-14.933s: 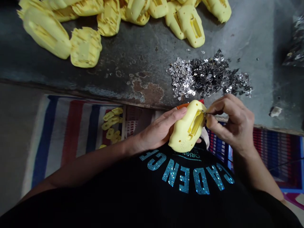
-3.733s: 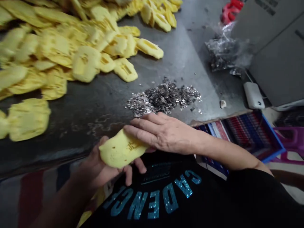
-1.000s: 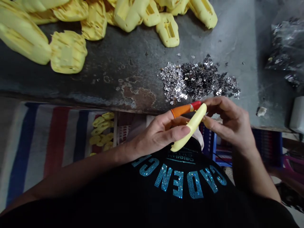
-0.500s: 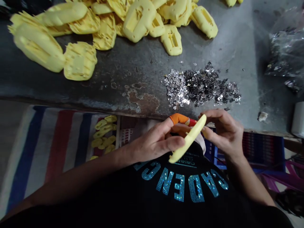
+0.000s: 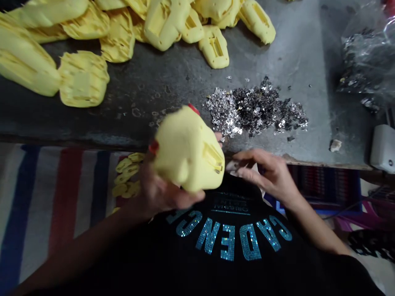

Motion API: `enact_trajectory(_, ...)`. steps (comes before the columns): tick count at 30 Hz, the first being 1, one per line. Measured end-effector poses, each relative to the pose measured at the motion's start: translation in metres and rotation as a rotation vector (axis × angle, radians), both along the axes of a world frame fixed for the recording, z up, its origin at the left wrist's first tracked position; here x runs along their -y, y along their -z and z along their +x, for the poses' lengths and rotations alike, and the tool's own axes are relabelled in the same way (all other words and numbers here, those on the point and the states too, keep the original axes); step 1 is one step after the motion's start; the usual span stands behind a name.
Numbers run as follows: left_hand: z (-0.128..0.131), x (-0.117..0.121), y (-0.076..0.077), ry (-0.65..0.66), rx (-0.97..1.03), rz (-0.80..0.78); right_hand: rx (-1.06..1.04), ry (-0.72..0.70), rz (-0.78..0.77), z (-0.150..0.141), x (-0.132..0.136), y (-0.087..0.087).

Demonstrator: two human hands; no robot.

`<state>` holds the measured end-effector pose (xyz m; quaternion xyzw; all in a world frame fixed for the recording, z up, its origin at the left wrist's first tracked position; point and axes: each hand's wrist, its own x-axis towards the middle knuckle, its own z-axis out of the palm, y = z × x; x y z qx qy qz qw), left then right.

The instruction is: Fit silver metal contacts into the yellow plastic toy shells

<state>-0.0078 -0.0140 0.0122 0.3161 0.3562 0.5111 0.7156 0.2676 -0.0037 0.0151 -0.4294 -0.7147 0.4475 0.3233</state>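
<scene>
My left hand (image 5: 163,189) grips a yellow plastic shell (image 5: 182,152) from below and behind. The shell's smooth, rounded face is turned up, and a recessed slot with small metal pieces shows near its right end. Red finger covers peek out at its edges; most of those fingers are hidden behind it. Just right of the shell, my right hand (image 5: 265,172) is curled with thumb and forefinger apart, and a pale patch shows at its fingertips. Beyond both hands a heap of small shiny metal clips (image 5: 256,109) lies on the grey worktable (image 5: 138,86).
Several more yellow shells (image 5: 166,24) are piled along the table's far left. A clear plastic bag (image 5: 364,57) of metal parts and a white device (image 5: 382,148) are at the right. Below the edge are a striped sheet (image 5: 69,197) and a blue crate (image 5: 324,189).
My left hand has swung the shell up and left, turning it from edge-on to show its broad face. My right hand has come off the shell. The view has shifted slightly.
</scene>
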Motion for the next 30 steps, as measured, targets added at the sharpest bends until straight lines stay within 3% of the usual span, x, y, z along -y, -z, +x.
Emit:
enact_trajectory(3,0.01,-0.004,0.005,-0.097,-0.003,0.091,0.446,0.247,0.486,0.029,-0.014,0.002)
enact_trajectory(7,0.018,-0.012,0.012,-0.087,0.074,-0.009,0.679,0.309,0.678,0.033,-0.032,0.016)
enact_trajectory(12,0.014,-0.013,0.018,-0.038,0.149,-0.058,0.786,0.227,0.726,0.009,-0.049,0.02)
enact_trajectory(17,0.012,-0.01,0.017,-0.018,0.159,-0.043,0.723,0.126,0.736,0.02,-0.04,0.017)
enact_trajectory(20,0.013,-0.009,0.018,-0.012,0.16,-0.048,0.659,0.164,0.702,0.029,-0.029,0.014)
enact_trajectory(24,0.015,-0.011,0.018,-0.016,0.164,-0.044,0.68,0.219,0.693,0.02,-0.031,0.016)
enact_trajectory(30,0.016,-0.008,0.017,-0.003,0.128,-0.04,0.765,0.162,0.775,0.008,-0.037,0.022)
